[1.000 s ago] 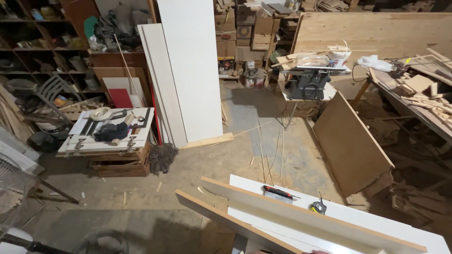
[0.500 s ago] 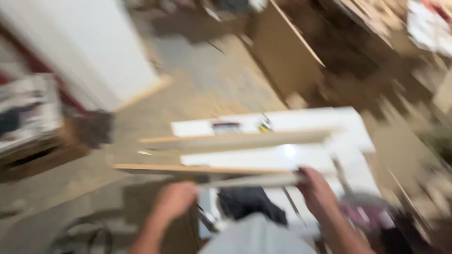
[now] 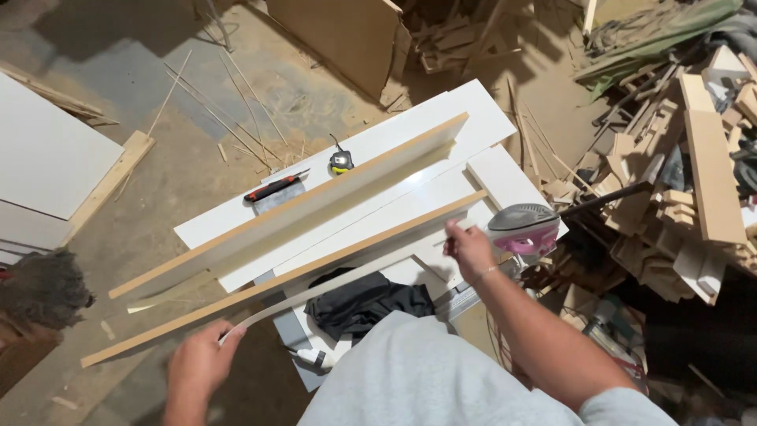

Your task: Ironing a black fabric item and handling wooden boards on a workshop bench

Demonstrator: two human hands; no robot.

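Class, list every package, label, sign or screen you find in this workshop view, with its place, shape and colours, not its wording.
None can be made out.
Nearest candidate: tape measure, on the white panel beyond the upright boards; small, rounded, black and yellow, any label too small to tell.

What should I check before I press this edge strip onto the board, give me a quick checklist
1. Left hand grips the strip's end: ok.
2. Right hand pinches the other end of the edge strip: ok.
3. Strip lined up along the near board edge: not ok, it sags below the board toward the left end.
4. Iron within reach, beside the right hand: ok.
5. Iron hot: cannot tell.
6. Tape measure and red-handled knife away from the strip: ok.
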